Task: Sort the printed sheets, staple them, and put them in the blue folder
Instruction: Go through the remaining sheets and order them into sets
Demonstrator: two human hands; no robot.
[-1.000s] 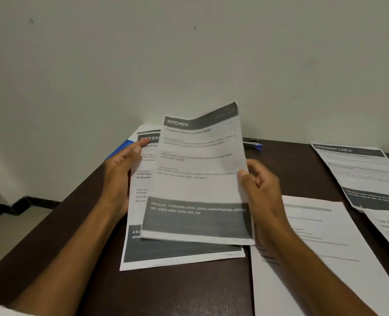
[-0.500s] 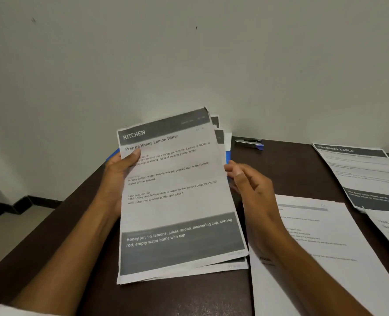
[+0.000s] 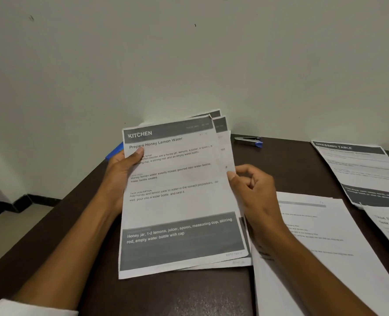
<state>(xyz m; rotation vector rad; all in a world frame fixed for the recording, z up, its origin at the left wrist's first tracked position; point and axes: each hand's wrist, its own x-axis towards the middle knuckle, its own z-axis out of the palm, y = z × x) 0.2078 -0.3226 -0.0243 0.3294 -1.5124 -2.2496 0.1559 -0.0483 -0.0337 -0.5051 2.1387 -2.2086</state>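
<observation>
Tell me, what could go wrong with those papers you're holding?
The held stack isn't squared: sheets behind the KITCHEN page poke out at the top right, so a staple might miss some. Both the left hand and right hand grip only the side edges, so a loose page could slip onto the other piles and get mixed. The stapler sits far back, needing a reach.
</observation>
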